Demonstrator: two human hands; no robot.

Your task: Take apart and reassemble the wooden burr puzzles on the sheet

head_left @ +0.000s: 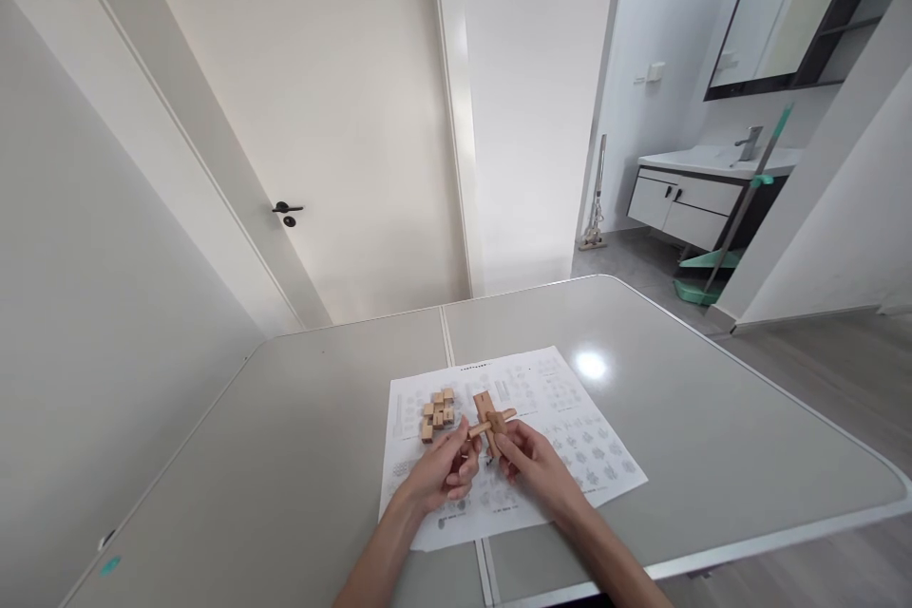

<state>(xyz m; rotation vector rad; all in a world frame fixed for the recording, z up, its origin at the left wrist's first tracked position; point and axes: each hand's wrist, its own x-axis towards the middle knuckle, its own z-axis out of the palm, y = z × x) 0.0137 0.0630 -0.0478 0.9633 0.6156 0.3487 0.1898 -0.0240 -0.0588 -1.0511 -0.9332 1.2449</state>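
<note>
Wooden puzzle pieces [484,404] are joined crosswise between my two hands, above a printed sheet. My left hand [446,470] pinches the end of the thin crosswise piece on the left side. From the right, my right hand [531,461] grips the lower part of the joined pieces with thumb and fingers. Part of the pieces is hidden behind my fingers. Just beyond my left hand, several notched wooden blocks [438,413] lie grouped on the white instruction sheet [605,470], which carries rows of small printed figures.
The grey folding table [698,437] has a pale metal rim and a seam down its middle. Behind it stands a white door with a black handle [287,209]. A washbasin cabinet [688,199] and a green dustpan [698,293] are at the far right.
</note>
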